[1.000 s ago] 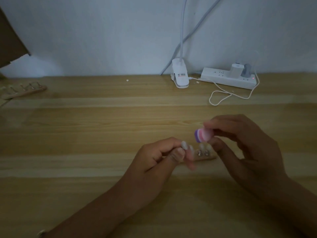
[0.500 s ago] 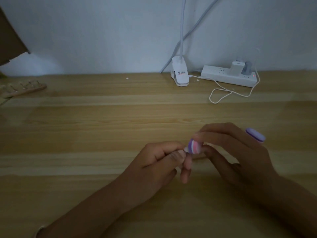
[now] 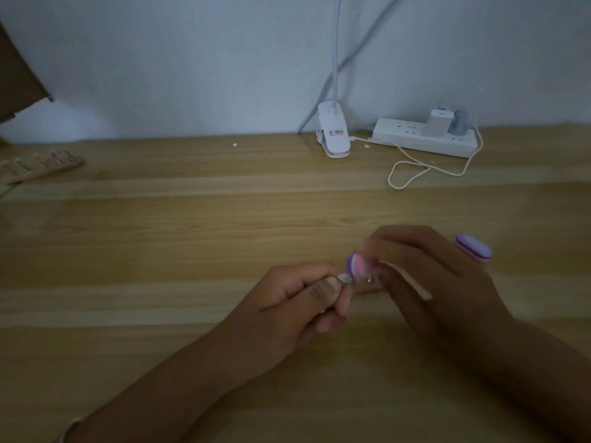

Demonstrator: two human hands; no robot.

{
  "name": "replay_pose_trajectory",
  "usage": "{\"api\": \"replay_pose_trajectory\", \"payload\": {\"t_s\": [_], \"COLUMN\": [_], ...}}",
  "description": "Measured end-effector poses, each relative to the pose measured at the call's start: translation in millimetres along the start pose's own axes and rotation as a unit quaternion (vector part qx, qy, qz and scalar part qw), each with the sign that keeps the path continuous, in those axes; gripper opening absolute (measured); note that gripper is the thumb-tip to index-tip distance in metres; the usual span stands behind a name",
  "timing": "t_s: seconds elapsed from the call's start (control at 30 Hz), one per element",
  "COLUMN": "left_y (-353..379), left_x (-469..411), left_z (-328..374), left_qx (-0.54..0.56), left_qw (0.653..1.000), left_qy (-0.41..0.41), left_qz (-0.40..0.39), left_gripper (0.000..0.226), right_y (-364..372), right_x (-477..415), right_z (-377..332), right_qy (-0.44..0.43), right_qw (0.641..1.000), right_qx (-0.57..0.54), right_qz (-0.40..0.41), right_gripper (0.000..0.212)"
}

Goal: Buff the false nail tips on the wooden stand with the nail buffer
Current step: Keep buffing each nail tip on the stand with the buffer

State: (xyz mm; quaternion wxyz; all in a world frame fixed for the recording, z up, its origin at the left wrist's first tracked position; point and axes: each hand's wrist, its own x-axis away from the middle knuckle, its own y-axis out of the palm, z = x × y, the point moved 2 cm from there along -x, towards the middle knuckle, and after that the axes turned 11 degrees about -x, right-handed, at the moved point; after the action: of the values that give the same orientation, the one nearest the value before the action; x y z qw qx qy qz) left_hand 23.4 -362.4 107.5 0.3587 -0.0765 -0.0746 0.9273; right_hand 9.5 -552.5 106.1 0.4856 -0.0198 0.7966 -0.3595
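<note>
two hands meet low in the middle of a dim wooden tabletop (image 3: 160, 251), each forearm reaching in from a bottom corner. we see the left hand (image 3: 297, 308) with its fingers (image 3: 324, 290) curled tight around the left end of a small wooden stand (image 3: 366, 288), most of which is hidden behind both hands. one pale false nail tip (image 3: 343, 278) shows just above the left thumb. the right hand (image 3: 431, 282) arches over the stand from the right, its fingers (image 3: 399, 244) closed around a nail buffer (image 3: 473, 249). the buffer's purple and pink striped end is blurred and sits against the nail tip, while its other end pokes out past the back of the right hand. farther back at the left edge lies a second stand (image 3: 41, 167) with small clips along it. at the far edge of the tabletop, against a pale wall (image 3: 192, 59), we see a white clip lamp (image 3: 332, 135), a power strip (image 3: 422, 140) with plugs in it, and a looping white cable (image 3: 415, 169). a piece of cardboard (image 3: 19, 75) fills the upper left corner.
</note>
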Motion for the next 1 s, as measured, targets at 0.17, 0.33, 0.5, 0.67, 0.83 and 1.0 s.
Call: {"api": "replay_pose_trajectory", "payload": {"t_s": [0.17, 0.33, 0.5, 0.67, 0.83, 1.0], "left_y": [-4.8, -5.2, -7.0, -7.8, -11.0, -9.6], "left_x": [-1.9, -0.5, -2.0, 1.1, -0.5, 0.2], "left_z": [-2.7, -7.9, -9.6, -6.9, -5.2, 0.0], "left_qx": [0.031, 0.032, 0.078, 0.090, -0.156, -0.284], "left_qw": [0.999, 0.998, 0.994, 0.991, 0.982, 0.935], "left_qy": [-0.006, -0.021, -0.039, -0.017, 0.064, 0.118], "left_qz": [-0.023, -0.045, -0.062, -0.098, 0.090, 0.173], "left_gripper": [0.027, 0.026, 0.024, 0.025, 0.020, 0.013], "right_y": [-8.9, -1.8, 0.9, -4.2, -6.5, -4.2], "right_x": [-7.1, -1.5, 0.0, -1.3, -5.5, -9.0], "right_z": [-2.5, -11.7, -10.6, 4.0, -8.0, -8.5], "right_qy": [0.026, -0.018, -0.007, 0.041, 0.056, 0.032], "right_qw": [0.998, 0.998, 0.998, 0.999, 0.997, 0.999], "right_qx": [-0.029, -0.053, -0.069, -0.019, -0.047, -0.022], "right_qz": [0.054, -0.016, 0.001, 0.006, 0.031, -0.003], "right_gripper": [0.021, 0.026, 0.025, 0.027, 0.026, 0.029]}}
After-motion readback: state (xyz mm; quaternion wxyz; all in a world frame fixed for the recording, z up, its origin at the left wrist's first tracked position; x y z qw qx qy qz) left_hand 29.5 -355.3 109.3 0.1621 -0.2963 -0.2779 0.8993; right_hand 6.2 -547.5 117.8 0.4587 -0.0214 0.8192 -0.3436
